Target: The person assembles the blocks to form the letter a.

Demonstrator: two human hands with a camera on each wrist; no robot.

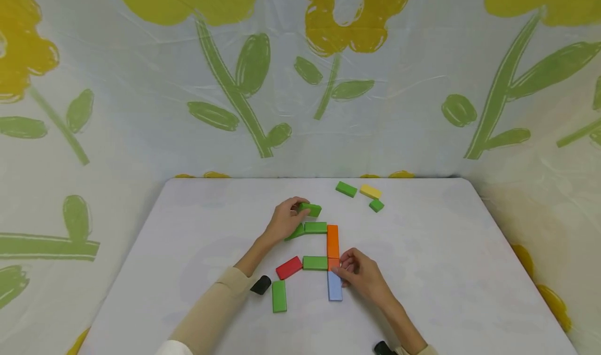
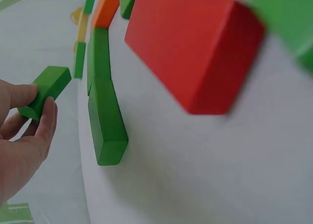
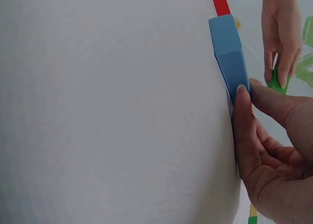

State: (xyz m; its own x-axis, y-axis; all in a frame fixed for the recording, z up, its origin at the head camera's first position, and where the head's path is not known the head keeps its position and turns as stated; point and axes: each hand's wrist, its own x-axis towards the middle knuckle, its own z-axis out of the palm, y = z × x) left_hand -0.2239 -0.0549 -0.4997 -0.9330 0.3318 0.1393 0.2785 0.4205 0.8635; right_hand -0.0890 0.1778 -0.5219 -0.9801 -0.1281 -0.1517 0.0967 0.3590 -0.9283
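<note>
My left hand (image 1: 284, 220) pinches a green block (image 1: 311, 209) between thumb and fingers, above the far end of the layout. Beneath it a green row holds a tilted block (image 1: 296, 232) and a straight block (image 1: 316, 227), meeting a long orange block (image 1: 333, 241). At the right-hand column, my right hand (image 1: 365, 274) has its fingers curled, thumb and fingertips at a short orange block (image 1: 333, 263) where it meets the blue block (image 1: 335, 286). In the right wrist view, fingertips cover the far end of the blue block (image 3: 229, 53).
A green block (image 1: 315, 263) touches the column from the left, beside a slanted red block (image 1: 289, 267). Another green block (image 1: 279, 296) lies nearer. At the back are a green block (image 1: 346, 189), a yellow block (image 1: 371, 191) and a small green block (image 1: 376, 205) on the white table (image 1: 451, 250).
</note>
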